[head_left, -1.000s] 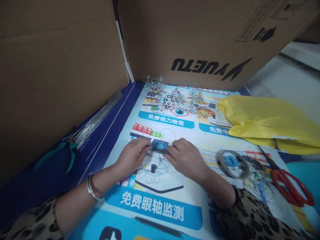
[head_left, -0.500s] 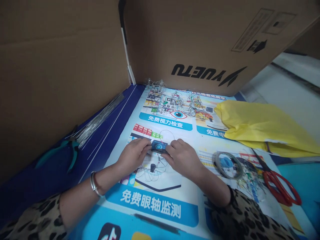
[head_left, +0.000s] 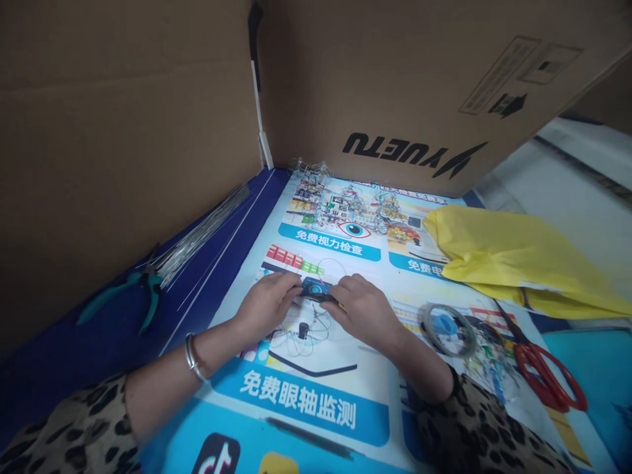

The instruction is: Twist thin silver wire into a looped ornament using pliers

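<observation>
My left hand [head_left: 269, 299] is closed in a pinch, its fingertips pressed together on thin wire. Facing it, my right hand [head_left: 365, 308] also pinches the thin wire, a short gap to the right. Fine silvery wire loops [head_left: 330, 324] spread below the fingers, and one more loop rises above them. Small beads seem to sit on the wire, but they are too small to make out well. The exact spot that each hand grips is hidden by the fingers. Behind the wire, a blue printed picture shows on the poster sheet [head_left: 345, 368].
Teal-handled pliers [head_left: 153, 299] and a bundle of straight wires [head_left: 202, 234] lie left. Beaded wire pieces [head_left: 355, 204] sit at the back by a cardboard box [head_left: 395, 85]. To the right are a tape roll [head_left: 471, 336], red scissors [head_left: 548, 375] and a yellow bag [head_left: 513, 253].
The camera view has shifted slightly. Both hands keep their pinch in nearly the same place, with the right fingers turned a little.
</observation>
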Demonstrator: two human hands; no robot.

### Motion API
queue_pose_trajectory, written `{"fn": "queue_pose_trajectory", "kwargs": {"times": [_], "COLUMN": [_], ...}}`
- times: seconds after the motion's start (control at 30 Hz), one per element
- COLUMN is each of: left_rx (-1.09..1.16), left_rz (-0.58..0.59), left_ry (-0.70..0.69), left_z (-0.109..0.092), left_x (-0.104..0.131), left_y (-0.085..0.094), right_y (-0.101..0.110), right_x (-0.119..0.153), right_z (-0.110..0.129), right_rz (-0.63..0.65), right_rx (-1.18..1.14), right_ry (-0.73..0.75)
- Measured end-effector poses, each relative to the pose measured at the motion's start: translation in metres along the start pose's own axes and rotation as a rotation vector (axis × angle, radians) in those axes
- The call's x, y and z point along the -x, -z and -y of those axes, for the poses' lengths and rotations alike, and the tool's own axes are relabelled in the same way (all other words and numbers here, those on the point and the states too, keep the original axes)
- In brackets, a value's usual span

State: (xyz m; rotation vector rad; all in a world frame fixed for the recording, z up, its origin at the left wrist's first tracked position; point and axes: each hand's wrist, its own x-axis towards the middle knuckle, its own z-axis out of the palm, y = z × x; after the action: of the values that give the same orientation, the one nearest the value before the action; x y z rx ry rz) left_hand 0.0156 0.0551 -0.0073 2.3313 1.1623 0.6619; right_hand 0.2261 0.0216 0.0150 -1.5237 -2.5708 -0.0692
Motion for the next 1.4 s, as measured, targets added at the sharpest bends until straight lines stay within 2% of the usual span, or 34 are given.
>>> {"fn": "queue_pose_trajectory", "kwargs": {"times": [0.3, 1.4], "left_rx": [-0.008, -0.003], "left_rz": [-0.005, -0.02], "left_ry": [-0.003, -0.054], "left_z": [0.0004, -0.0024], "left_x": [0.0001, 0.0004], "left_y": [0.0001, 0.003], "right_y": [-0.0022, -0.0069], "right_x": [0.0022, 0.0005], "right_z": [-0.0032, 0.0046], "right_rz": [-0.032, -0.025], "right_rx": [-0.012, 0.112], "right_ry": [0.045, 0.044]}}
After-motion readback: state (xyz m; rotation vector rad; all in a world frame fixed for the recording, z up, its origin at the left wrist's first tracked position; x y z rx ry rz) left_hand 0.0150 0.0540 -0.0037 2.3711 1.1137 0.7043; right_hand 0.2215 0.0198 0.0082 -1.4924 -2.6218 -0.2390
